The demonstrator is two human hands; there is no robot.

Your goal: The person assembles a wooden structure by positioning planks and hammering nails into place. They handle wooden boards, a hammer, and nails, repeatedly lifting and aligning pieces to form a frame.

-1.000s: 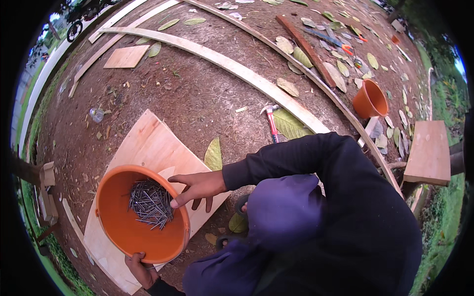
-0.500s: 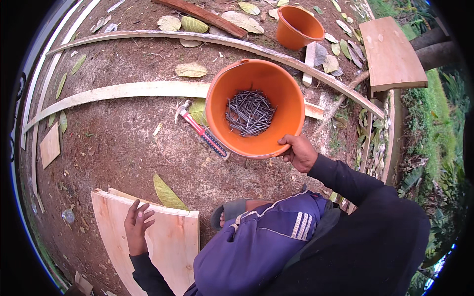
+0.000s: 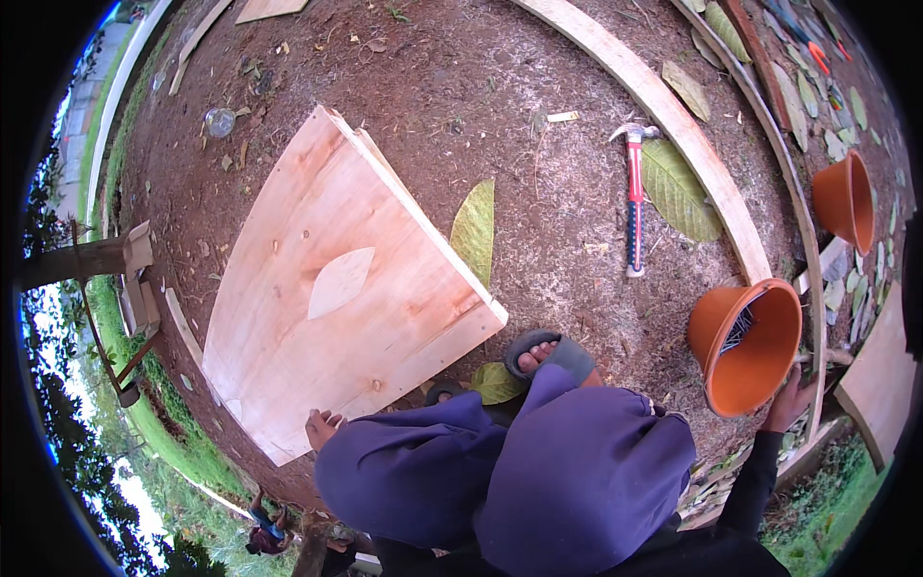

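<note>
While the right hand (image 3: 790,402) meets the near orange bucket (image 3: 755,383), grip unclear, the left hand (image 3: 323,430) hangs loosely open by the plywood (image 3: 356,337). Nails (image 3: 737,329) and claw hammer (image 3: 636,202) lie idle.

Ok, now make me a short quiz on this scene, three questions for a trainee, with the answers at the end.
1. True or false: the hammer lies on the ground.
2. What is inside the bucket beside the right hand?
3. Fill in the blank: the hand nearer the big board is the ____ one.

Key:
1. True.
2. Nails.
3. Left.
</note>
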